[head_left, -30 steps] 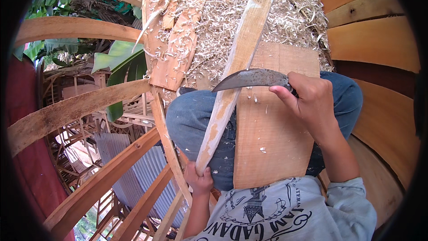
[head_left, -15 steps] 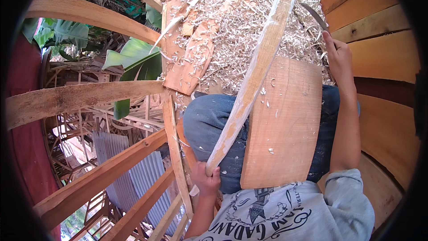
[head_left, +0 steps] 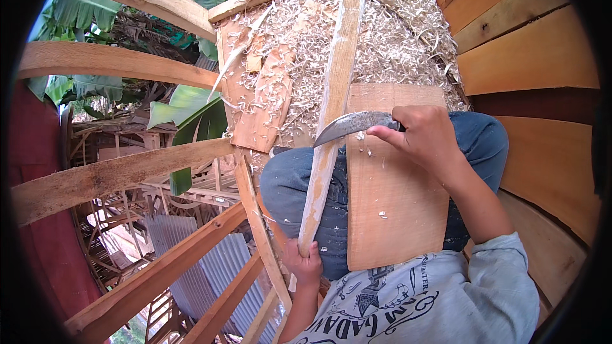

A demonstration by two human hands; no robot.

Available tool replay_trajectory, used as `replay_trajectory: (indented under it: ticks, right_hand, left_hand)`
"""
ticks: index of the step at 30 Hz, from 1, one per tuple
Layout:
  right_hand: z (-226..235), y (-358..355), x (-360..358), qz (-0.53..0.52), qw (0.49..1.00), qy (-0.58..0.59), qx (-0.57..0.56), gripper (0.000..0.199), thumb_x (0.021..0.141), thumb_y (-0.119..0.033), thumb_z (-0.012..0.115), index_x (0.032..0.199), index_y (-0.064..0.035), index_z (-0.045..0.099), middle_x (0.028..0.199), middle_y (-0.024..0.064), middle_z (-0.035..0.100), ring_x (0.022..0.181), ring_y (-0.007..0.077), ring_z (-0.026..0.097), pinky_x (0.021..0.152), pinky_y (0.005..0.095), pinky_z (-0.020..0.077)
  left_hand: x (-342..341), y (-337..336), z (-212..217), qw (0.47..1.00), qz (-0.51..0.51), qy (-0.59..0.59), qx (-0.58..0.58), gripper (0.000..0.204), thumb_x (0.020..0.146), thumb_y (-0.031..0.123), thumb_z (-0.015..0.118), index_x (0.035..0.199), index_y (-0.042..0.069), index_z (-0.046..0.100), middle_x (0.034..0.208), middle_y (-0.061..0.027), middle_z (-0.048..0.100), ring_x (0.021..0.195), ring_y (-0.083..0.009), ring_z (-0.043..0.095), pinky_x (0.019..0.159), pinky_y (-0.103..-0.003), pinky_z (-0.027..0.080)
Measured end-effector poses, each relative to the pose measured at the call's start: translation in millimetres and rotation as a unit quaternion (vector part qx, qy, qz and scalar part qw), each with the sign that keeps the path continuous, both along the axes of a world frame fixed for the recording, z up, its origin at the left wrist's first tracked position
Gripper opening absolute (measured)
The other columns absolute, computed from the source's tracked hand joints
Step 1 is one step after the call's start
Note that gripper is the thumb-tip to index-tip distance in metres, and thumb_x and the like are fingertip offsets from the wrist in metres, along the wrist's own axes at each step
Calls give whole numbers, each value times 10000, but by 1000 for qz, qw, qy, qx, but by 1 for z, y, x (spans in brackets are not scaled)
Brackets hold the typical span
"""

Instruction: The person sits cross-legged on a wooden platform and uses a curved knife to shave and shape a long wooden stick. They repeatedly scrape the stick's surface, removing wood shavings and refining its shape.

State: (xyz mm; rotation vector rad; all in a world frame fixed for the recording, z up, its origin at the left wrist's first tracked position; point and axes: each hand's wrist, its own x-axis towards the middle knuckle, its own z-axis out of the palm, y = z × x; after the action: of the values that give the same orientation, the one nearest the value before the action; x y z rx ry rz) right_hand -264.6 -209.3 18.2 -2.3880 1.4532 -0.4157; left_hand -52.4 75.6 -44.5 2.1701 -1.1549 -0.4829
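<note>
My left hand is closed round the near end of a long pale wooden strip, whose far end reaches past the top of the view. My right hand grips a knife with a broad curved blade. The blade crosses over the strip near its middle, tip to the left; I cannot tell whether it touches the wood. The knife's handle is mostly hidden in my fingers. A flat wooden board lies across my lap, under my right hand and right of the strip.
Curled wood shavings cover the floor ahead. Loose planks lie at the left among them. A wall of wooden boards stands close on my right. Open slats run along the left, with banana leaves and corrugated sheets beyond.
My right hand has brought the knife in from the far right to over the strip. The strip's far end has swung left. My left hand keeps its grip, and the view has shifted slightly.
</note>
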Motion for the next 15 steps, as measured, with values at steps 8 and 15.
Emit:
replay_trajectory:
  ticks: [8, 15]
  right_hand:
    - [-28, -68, 1, -186, 981, -27, 40, 774, 772, -757, 470, 572, -22, 607, 566, 152, 594, 550, 281, 605, 549, 412, 482]
    - [-32, -89, -70, -272, 949, -144, 69, 754, 836, -666, 488, 593, 42, 584, 528, 167, 526, 518, 293, 560, 544, 419, 426]
  left_hand:
    - [-9, -8, 10, 998, 14, -62, 1, 343, 825, 326, 667, 792, 25, 507, 696, -161, 514, 656, -365, 530, 585, -430, 401]
    - [0, -7, 21, 998, -17, -10, 61, 311, 796, 226, 699, 755, 17, 472, 679, -169, 500, 621, -364, 510, 573, -423, 399]
